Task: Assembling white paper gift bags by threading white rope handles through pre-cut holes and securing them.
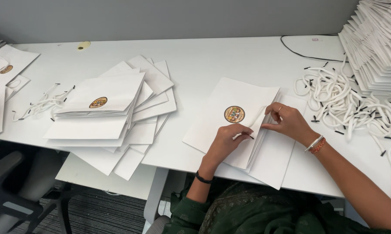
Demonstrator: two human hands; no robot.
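A flat white paper bag (pixel 213 117) with a round gold sticker (pixel 234 114) lies on the white table (pixel 213 60) in front of me. My left hand (pixel 228 141) pinches a white cord (pixel 242 135) with a black tip at the bag's open edge. My right hand (pixel 286 122) holds the bag's top edge open, fingers on the paper. The cord runs up between both hands.
A fanned pile of finished white bags (pixel 113 112) lies to the left. Loose white cords (pixel 347 99) lie at the right, beside a tall stack of folded bags (pixel 377 43). A few cords (pixel 43 104) and more bags (pixel 4 69) sit far left. A black cable (pixel 299 53) runs at the back.
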